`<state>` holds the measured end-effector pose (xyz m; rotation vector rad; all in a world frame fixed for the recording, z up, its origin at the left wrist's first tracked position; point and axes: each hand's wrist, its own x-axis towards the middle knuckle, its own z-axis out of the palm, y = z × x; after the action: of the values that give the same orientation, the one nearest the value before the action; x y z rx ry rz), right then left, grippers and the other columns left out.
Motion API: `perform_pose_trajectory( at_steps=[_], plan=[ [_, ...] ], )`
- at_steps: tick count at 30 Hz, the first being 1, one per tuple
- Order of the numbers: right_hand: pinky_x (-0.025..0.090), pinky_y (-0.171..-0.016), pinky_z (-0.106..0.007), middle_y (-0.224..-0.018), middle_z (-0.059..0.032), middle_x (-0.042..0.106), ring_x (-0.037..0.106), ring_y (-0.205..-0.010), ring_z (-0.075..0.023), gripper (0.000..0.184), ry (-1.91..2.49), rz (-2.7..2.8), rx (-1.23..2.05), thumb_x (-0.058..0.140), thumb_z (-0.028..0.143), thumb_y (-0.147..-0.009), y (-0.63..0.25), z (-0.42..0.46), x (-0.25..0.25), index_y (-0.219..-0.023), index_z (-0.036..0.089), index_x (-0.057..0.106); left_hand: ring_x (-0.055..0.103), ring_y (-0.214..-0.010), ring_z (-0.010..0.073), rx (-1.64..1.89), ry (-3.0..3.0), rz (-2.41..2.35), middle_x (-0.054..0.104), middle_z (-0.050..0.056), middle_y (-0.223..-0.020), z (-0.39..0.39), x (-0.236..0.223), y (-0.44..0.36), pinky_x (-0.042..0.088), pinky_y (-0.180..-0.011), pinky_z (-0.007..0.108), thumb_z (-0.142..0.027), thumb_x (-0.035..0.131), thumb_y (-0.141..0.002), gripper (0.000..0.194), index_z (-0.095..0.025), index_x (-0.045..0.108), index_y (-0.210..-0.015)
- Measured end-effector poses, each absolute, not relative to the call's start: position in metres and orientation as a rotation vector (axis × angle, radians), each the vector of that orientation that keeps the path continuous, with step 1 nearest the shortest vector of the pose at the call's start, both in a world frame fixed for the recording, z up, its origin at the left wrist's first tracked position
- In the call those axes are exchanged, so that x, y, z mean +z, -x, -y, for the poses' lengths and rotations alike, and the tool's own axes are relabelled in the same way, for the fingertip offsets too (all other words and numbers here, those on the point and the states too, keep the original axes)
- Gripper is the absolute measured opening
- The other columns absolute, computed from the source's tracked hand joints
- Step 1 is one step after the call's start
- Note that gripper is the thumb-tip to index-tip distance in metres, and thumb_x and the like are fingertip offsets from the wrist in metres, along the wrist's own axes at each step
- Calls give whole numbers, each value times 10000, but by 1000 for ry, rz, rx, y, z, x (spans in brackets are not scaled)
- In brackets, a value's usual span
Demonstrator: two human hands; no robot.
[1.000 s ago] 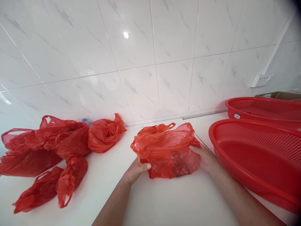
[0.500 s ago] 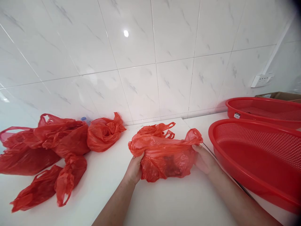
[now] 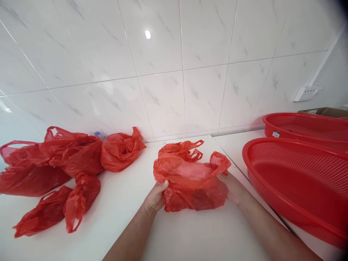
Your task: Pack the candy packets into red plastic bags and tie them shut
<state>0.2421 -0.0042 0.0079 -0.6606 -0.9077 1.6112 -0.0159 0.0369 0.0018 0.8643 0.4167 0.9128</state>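
At the far left of the frame, a heap of crumpled red plastic carrier bags [image 3: 67,156] lies on the white counter [image 3: 122,221], with two twisted bags, a flattened one [image 3: 40,212] and a narrow one [image 3: 81,197], spilling toward the lower left. Behind the heap, against the marble-look tiled wall [image 3: 163,87], the blue cap of a plastic bottle [image 3: 97,133] just shows, and beside it sits a puffed-up, loosely gathered red bag [image 3: 121,150], well apart from your hands. Your left hand [image 3: 156,197] is at lower centre, its fingers clenched around a bunched fold on the near-left side of the red plastic carrier bag [image 3: 187,177]; that fist seems to be what holds the thin film together. The bag sits at the centre of the frame, apparently resting on the counter, with its handles crumpled upward and a dark lump [image 3: 202,197] showing through the plastic, too veiled to identify. Your right hand [image 3: 233,188] props up the bag's right side, but its fingers disappear behind the film, so you cannot tell from this view whether they are gripping or only supporting it. One loose handle loops just above that hand. Just beyond your right arm, a perforated red oval basket [image 3: 285,156] fills the right edge, with a second one [image 3: 307,125] behind it, a white wall socket [image 3: 307,93] above, and a cardboard box [image 3: 326,112] at the upper right.
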Motion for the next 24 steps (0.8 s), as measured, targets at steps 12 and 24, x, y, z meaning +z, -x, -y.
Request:
perform_pose_trajectory(
  at_steps=[12, 24],
  plan=[
    [491, -866, -427, -1088, -73, 661, 610, -1024, -271, 326, 751, 663, 1670, 554, 418, -803, -228, 3, 3, -1077, 252, 613, 582, -1080, 291, 1028, -625, -611, 656, 127, -1078, -31, 8, -4, 438, -972, 431, -341, 656, -772, 360, -158, 598, -1077],
    [461, -700, -227, -438, 94, 344, 417, -451, -54, 50, 347, 352, 1820, 591, 221, -807, -215, 9, 14, -758, 227, 581, 626, -934, 276, 821, -490, -428, 667, 119, -905, -25, 6, -11, 426, -918, 414, -393, 533, -827, 289, -118, 619, -855]
  ],
)
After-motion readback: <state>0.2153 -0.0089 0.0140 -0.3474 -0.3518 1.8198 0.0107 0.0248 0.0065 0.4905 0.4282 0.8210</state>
